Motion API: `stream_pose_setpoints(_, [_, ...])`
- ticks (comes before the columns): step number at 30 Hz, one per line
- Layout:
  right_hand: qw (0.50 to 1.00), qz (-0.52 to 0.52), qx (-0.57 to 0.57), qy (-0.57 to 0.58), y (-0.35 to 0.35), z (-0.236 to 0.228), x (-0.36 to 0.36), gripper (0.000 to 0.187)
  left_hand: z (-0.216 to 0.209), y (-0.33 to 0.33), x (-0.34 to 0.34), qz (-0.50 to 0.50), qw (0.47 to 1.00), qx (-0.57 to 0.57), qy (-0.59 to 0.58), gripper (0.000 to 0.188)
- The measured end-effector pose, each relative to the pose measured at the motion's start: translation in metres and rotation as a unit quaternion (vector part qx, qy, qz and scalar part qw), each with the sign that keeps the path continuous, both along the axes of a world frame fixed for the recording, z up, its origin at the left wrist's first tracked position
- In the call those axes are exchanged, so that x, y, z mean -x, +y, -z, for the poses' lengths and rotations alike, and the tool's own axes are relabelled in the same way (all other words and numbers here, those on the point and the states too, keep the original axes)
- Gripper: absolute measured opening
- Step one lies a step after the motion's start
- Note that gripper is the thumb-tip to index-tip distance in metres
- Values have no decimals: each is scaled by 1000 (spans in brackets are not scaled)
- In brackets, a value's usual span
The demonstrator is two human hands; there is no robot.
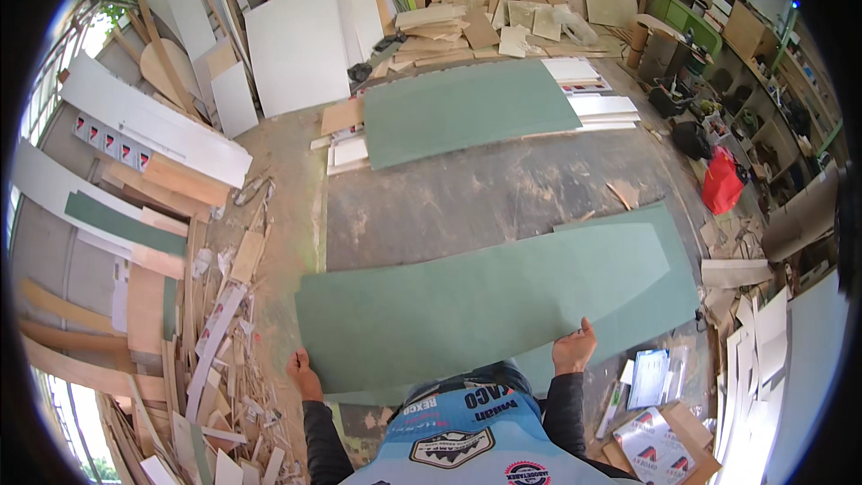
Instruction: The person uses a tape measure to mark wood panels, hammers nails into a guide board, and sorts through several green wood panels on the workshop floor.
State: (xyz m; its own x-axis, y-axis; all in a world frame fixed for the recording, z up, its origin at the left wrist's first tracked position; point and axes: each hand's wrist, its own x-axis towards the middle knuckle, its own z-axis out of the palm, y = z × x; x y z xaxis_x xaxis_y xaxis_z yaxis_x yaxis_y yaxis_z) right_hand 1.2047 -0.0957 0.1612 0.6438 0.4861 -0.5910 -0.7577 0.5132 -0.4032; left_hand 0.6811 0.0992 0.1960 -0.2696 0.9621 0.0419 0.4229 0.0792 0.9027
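Observation:
A long green sheet (449, 296) stretches across in front of me, its near edge close to my waist. At its near left corner my left hand (304, 375) is closed on the edge. Further right, my right hand (574, 348) grips the near edge with the thumb on top. Beneath it lies a second green sheet (660, 292), which shows along the right side and below the near edge. Fingers under the sheet are hidden in both hands.
Another green board (467, 112) rests on stacked white and brown pieces beyond the bench top (431, 207). Offcuts (530, 13) pile up at the back, and tall white panels (301, 45) lean at the far left. A red bag (723, 181) sits at right.

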Motion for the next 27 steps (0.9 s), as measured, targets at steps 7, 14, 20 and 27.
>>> stream_pose_setpoints(7, [992, -114, -25, 56, 166, -18, -59, 54, -45, 97, -82, -76, 992, -81, 58, 38])
stream_pose_setpoints(14, [981, -178, -36, 72, 322, 9, -118, 47, -28, 197, -126, -122, 984, -61, 111, 39])
stream_pose_setpoints(20, [978, -197, -31, 56, 466, 38, -161, 50, -7, 344, -175, -122, 980, -90, 129, 40])
stream_pose_setpoints(27, [985, -163, -33, 45, 618, 61, -212, 50, -31, 509, -268, -98, 973, -121, 169, 43])
